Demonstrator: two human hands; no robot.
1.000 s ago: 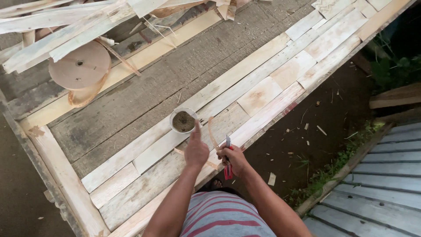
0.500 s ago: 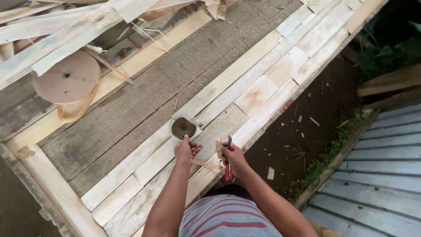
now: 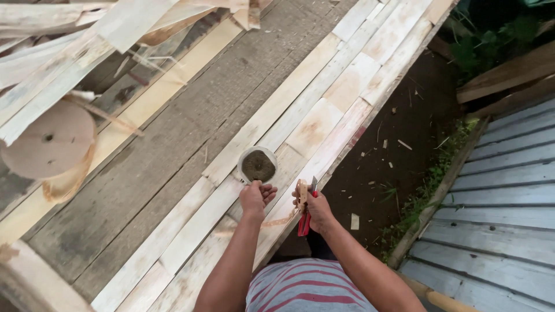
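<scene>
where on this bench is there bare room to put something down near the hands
The wide grey board between the pale veneer strips and the yellowish plank lies bare. The strips beyond the small bowl are bare too. It is crowded around the left hand, the right hand holding red-handled scissors, and under the veneer pile by the tape roll.

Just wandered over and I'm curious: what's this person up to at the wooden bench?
A person stands at a long table covered with pale strips of thin wood veneer. The left hand reaches to a small round container with something dark inside, fingers at its rim. The right hand grips a red-handled cutter together with a narrow strip. A big roll of brown tape sits further along, beside loose veneer scraps.
</scene>
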